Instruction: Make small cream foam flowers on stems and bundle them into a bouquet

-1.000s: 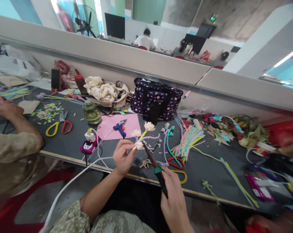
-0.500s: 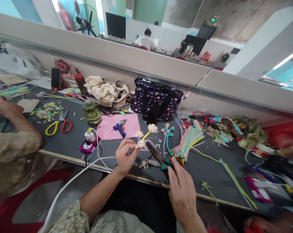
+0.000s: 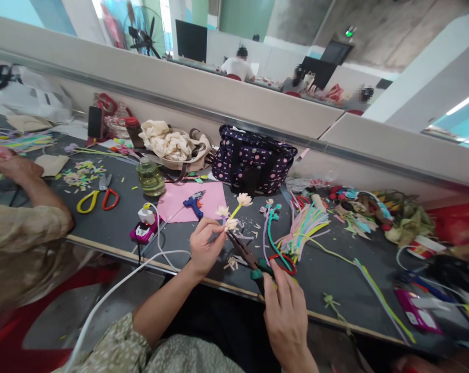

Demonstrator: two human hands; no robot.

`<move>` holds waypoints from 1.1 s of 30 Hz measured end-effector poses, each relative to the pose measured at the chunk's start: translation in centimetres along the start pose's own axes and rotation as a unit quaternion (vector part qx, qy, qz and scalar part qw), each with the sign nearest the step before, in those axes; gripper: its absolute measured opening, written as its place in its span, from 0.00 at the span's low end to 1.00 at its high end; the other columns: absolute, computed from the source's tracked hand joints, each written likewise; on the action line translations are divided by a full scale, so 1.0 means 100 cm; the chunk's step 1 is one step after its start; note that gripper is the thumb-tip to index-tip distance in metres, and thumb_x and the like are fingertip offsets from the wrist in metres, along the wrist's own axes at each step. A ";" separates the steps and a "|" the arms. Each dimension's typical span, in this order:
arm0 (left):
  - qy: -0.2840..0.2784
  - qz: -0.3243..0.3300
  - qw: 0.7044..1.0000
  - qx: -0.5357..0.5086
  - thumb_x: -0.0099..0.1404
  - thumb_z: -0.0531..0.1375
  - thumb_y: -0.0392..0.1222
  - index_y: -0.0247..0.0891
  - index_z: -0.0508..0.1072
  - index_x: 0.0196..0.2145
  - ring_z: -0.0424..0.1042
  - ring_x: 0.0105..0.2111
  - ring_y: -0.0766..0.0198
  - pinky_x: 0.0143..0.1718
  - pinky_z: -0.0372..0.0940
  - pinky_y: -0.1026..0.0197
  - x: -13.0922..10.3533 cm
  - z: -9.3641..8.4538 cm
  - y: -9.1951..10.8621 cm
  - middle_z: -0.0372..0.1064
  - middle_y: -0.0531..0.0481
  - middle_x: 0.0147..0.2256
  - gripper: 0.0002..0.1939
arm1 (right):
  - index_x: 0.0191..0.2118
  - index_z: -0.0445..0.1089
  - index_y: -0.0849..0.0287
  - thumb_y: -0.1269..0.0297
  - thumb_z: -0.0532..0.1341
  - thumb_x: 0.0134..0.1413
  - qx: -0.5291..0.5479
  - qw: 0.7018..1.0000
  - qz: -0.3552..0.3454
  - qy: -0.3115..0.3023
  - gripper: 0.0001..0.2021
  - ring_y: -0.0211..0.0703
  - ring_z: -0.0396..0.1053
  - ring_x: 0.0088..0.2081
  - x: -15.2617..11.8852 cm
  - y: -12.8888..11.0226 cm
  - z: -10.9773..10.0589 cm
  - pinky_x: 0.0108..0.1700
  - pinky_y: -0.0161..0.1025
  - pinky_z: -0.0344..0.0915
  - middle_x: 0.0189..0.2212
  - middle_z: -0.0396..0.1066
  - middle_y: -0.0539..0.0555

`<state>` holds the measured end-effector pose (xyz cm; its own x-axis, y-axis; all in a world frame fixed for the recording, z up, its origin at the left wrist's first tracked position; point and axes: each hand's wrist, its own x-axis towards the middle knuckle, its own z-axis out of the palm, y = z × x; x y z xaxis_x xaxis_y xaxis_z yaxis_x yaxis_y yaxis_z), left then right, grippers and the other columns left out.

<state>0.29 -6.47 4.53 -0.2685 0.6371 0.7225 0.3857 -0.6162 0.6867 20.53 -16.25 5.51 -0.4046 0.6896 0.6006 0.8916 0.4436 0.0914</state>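
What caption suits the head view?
Left hand pinches cream flowers, right hand holds green-handled pliers beside them, above a dark table.

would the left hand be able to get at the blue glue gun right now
Probably, once freed: the left hand is pinching the cream flowers, but the blue glue gun lies just beyond it, with nothing visibly covering it.

At seven o'clock, my loose left sleeve (image 3: 120, 339), olive green with small pale spots, ends near the elbow. At six o'clock, my shirt front (image 3: 191, 357) has the same speckled print. My left hand (image 3: 207, 246) and right hand (image 3: 287, 311) are bare.
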 end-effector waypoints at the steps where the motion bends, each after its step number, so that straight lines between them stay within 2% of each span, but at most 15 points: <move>1: -0.006 0.003 1.000 0.004 0.58 0.62 0.33 0.36 0.73 0.30 0.68 0.30 0.66 0.32 0.64 0.63 0.000 -0.001 0.001 0.67 0.50 0.29 0.02 | 0.48 0.66 0.66 0.77 0.50 0.59 -0.008 1.000 -0.005 0.001 0.14 0.56 0.64 0.52 0.001 0.001 -0.001 0.48 0.50 0.64 0.56 0.62 0.68; 6: -0.010 0.024 0.999 0.021 0.58 0.62 0.33 0.37 0.73 0.30 0.68 0.30 0.67 0.32 0.64 0.64 0.002 -0.002 0.006 0.67 0.50 0.29 0.02 | 0.49 0.67 0.63 0.75 0.53 0.59 -0.015 1.000 -0.004 0.005 0.14 0.54 0.64 0.51 0.003 0.007 -0.002 0.47 0.49 0.64 0.54 0.64 0.66; 12: 0.009 0.028 0.999 0.016 0.58 0.62 0.32 0.37 0.74 0.31 0.69 0.30 0.66 0.32 0.65 0.63 -0.001 0.000 0.002 0.68 0.50 0.30 0.03 | 0.54 0.61 0.63 0.81 0.46 0.53 0.133 0.991 0.017 -0.028 0.24 0.51 0.63 0.52 0.003 0.005 -0.003 0.50 0.51 0.64 0.51 0.64 0.65; 18: 0.028 0.013 0.999 0.013 0.58 0.62 0.33 0.37 0.74 0.31 0.70 0.31 0.65 0.33 0.65 0.62 -0.004 0.001 -0.005 0.69 0.49 0.30 0.02 | 0.59 0.57 0.60 0.82 0.46 0.51 0.227 0.970 0.059 -0.061 0.28 0.49 0.61 0.55 0.001 -0.004 0.000 0.52 0.50 0.65 0.52 0.61 0.63; 28: 0.036 0.023 0.999 0.003 0.56 0.63 0.29 0.37 0.74 0.32 0.69 0.31 0.66 0.33 0.65 0.62 -0.004 0.000 -0.009 0.69 0.50 0.30 0.06 | 0.58 0.57 0.60 0.83 0.45 0.49 0.244 0.965 0.073 -0.062 0.29 0.48 0.60 0.56 0.000 -0.008 -0.002 0.54 0.48 0.64 0.53 0.61 0.62; 33: 0.034 0.028 0.999 0.009 0.57 0.62 0.32 0.37 0.74 0.32 0.70 0.31 0.65 0.33 0.66 0.62 -0.005 -0.001 -0.008 0.70 0.49 0.30 0.04 | 0.57 0.58 0.60 0.83 0.46 0.48 0.247 0.963 0.090 -0.067 0.29 0.48 0.61 0.55 -0.003 -0.009 -0.002 0.53 0.47 0.65 0.52 0.62 0.61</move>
<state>0.04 -6.32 3.64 -0.3048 0.5689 0.7638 0.4177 -0.6409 0.6440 19.88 -16.98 5.37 -0.3049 0.8333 0.4610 0.7578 0.5055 -0.4125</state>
